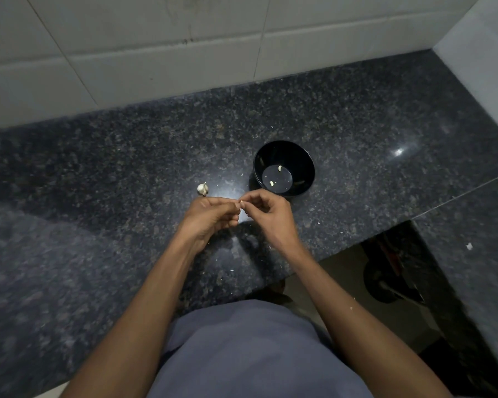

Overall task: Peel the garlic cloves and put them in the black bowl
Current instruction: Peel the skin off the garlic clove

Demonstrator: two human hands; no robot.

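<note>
A black bowl (305,165) stands on the dark granite counter (127,168), with two peeled garlic cloves (271,183) on its bottom. A small garlic bulb (202,189) lies on the counter left of the bowl. Just in front of the bowl my left hand (210,218) and my right hand (266,211) meet above the counter. Their fingertips pinch a small pale garlic clove (241,202) between them; most of the clove is hidden by the fingers.
White tiled wall runs along the counter's back and right side. Bits of garlic skin (469,246) lie scattered on the granite. The counter's edge steps back at the lower right, where the floor and a dark object show below.
</note>
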